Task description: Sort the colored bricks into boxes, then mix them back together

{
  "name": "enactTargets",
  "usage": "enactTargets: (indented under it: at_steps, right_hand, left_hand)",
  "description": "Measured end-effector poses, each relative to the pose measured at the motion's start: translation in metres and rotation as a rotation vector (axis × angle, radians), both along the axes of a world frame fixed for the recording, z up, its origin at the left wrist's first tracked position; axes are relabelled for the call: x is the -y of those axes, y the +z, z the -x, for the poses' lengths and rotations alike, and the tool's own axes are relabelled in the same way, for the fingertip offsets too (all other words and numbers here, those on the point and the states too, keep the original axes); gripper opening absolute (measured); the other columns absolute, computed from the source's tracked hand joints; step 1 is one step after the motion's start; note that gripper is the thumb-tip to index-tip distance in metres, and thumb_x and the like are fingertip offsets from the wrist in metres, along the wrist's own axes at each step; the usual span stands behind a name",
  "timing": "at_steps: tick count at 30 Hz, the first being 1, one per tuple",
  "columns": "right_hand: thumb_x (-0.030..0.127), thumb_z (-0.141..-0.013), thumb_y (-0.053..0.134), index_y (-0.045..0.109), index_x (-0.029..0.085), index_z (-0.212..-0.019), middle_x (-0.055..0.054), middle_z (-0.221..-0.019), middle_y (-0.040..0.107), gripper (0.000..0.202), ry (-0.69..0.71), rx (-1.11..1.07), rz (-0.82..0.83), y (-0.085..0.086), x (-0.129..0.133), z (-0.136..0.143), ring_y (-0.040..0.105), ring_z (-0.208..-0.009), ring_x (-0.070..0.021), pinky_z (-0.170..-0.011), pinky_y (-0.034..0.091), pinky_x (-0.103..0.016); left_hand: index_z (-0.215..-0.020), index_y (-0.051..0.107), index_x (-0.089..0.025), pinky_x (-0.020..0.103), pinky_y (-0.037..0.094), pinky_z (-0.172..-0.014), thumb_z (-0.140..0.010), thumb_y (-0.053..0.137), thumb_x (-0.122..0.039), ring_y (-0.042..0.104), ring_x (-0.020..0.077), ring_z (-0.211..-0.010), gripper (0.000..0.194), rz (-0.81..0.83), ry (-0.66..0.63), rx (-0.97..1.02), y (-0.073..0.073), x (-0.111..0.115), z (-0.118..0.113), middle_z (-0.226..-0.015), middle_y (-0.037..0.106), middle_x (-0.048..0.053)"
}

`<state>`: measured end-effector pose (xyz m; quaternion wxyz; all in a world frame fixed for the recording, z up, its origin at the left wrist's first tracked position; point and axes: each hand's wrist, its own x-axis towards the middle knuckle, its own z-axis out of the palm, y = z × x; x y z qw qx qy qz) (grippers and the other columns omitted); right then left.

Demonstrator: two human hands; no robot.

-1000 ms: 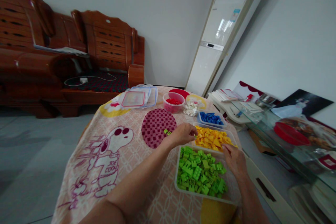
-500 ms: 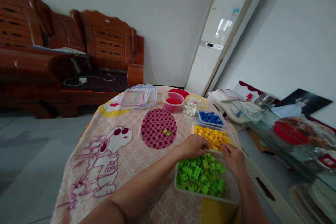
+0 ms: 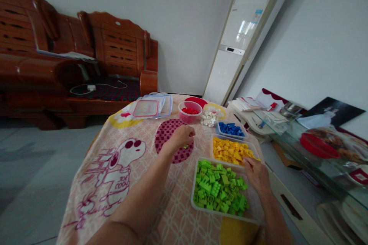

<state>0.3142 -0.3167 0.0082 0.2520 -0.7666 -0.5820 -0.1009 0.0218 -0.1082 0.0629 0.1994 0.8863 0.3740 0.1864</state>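
Observation:
My left hand (image 3: 184,135) is over the dark pink checked circle (image 3: 165,146) on the tablecloth, its fingers curled together. Whatever they may hold is hidden. Beneath it shows part of a small lime-green brick (image 3: 186,146). My right hand (image 3: 257,174) is pinched at the near right corner of the tub of yellow bricks (image 3: 231,150). I cannot make out what is between those fingertips. Just below, a larger clear tub (image 3: 227,216) holds many green bricks (image 3: 220,187); my right wrist passes over its right side.
Beyond the yellow bricks stand a tub of blue bricks (image 3: 230,129), a bag of white pieces (image 3: 209,118) and a round tub of red bricks (image 3: 190,111). Clear lids (image 3: 146,108) lie at the table's far left. A glass-topped cabinet (image 3: 287,143) borders the right side.
My left hand has moved from between the yellow and green tubs, leftward and away, to the checked circle, covering part of the lime-green bricks. My right hand has stayed in place.

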Motion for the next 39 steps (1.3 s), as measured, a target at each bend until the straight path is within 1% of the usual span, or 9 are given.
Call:
enactTargets:
  at_steps: [3,6,10,14,18,22,26,32,39]
  right_hand:
    - [0.038,-0.092,0.037,0.075,0.014,-0.093,-0.014,-0.095,0.075,0.045,0.001,0.001,0.005,0.0,0.0,-0.001,0.069,-0.083,-0.0239,-0.077,0.049,-0.033]
    - [0.038,-0.092,0.037,0.074,0.015,-0.094,-0.013,-0.095,0.075,0.044,0.0,0.008,0.002,-0.001,0.0,-0.002,0.069,-0.084,-0.0233,-0.078,0.049,-0.032]
    - [0.038,-0.092,0.037,0.074,0.015,-0.095,-0.013,-0.097,0.075,0.044,-0.006,0.017,0.006,-0.004,0.0,-0.004,0.069,-0.085,-0.0234,-0.079,0.049,-0.033]
    - [0.039,-0.093,0.036,0.074,0.015,-0.096,-0.013,-0.097,0.075,0.045,-0.017,0.026,0.018,-0.006,0.0,-0.005,0.069,-0.085,-0.0229,-0.079,0.049,-0.032]
    - [0.04,-0.093,0.036,0.074,0.014,-0.098,-0.014,-0.098,0.075,0.046,-0.021,0.026,0.021,-0.005,0.0,-0.004,0.069,-0.086,-0.0239,-0.079,0.049,-0.033]
    - [0.041,-0.092,0.035,0.074,0.013,-0.095,-0.015,-0.098,0.075,0.048,-0.02,0.006,0.024,-0.003,0.0,-0.002,0.069,-0.086,-0.0246,-0.079,0.049,-0.033]
    - [0.04,-0.091,0.036,0.074,0.013,-0.095,-0.015,-0.097,0.075,0.047,-0.026,-0.008,0.027,-0.001,0.0,-0.001,0.069,-0.086,-0.0249,-0.079,0.049,-0.034]
    - [0.038,-0.092,0.036,0.074,0.013,-0.096,-0.014,-0.097,0.075,0.046,-0.013,0.002,0.024,-0.002,0.0,-0.001,0.069,-0.085,-0.0242,-0.079,0.049,-0.034]
    - [0.038,-0.093,0.036,0.074,0.013,-0.097,-0.014,-0.097,0.075,0.045,0.0,0.018,0.015,-0.002,0.0,-0.002,0.069,-0.085,-0.0252,-0.079,0.049,-0.035]
  left_hand:
    - [-0.089,0.076,-0.016,0.022,0.044,-0.07,-0.067,0.055,-0.009,0.063,0.0151,-0.074,0.03,0.01,0.059,-0.059,-0.007,-0.017,0.02,-0.081,0.074,0.004]
    - [-0.086,0.077,-0.017,0.021,0.044,-0.07,-0.064,0.056,-0.007,0.063,0.0151,-0.074,0.031,0.067,0.039,-0.15,-0.015,-0.027,0.031,-0.076,0.073,0.001]
    - [-0.084,0.078,-0.018,0.02,0.044,-0.069,-0.061,0.058,-0.005,0.064,0.0158,-0.078,0.033,0.132,-0.031,-0.209,-0.024,-0.029,0.033,-0.082,0.075,0.001]
    - [-0.086,0.077,-0.019,0.02,0.042,-0.067,-0.061,0.059,-0.005,0.063,0.0152,-0.078,0.034,0.128,-0.019,-0.247,-0.028,-0.028,0.031,-0.085,0.075,0.001]
    - [-0.084,0.077,-0.018,0.02,0.04,-0.065,-0.063,0.06,-0.007,0.062,0.0142,-0.074,0.029,0.129,-0.021,-0.225,-0.027,-0.028,0.031,-0.082,0.074,0.001]
    - [-0.081,0.077,-0.017,0.021,0.038,-0.062,-0.068,0.059,-0.012,0.061,0.0136,-0.07,0.022,0.14,-0.005,-0.18,-0.026,-0.027,0.03,-0.075,0.073,0.001]
    - [-0.083,0.076,-0.016,0.02,0.039,-0.062,-0.072,0.059,-0.019,0.062,0.0133,-0.07,0.02,0.148,-0.002,-0.084,-0.02,-0.022,0.024,-0.078,0.074,0.002]
    - [-0.088,0.074,-0.014,0.019,0.043,-0.062,-0.071,0.059,-0.016,0.064,0.0124,-0.067,0.022,0.193,-0.171,0.031,-0.004,0.001,0.0,-0.077,0.074,0.003]
    - [-0.089,0.073,-0.015,0.019,0.042,-0.062,-0.071,0.06,-0.013,0.063,0.0124,-0.069,0.022,0.126,-0.332,0.033,0.007,0.033,-0.029,-0.079,0.073,0.003]
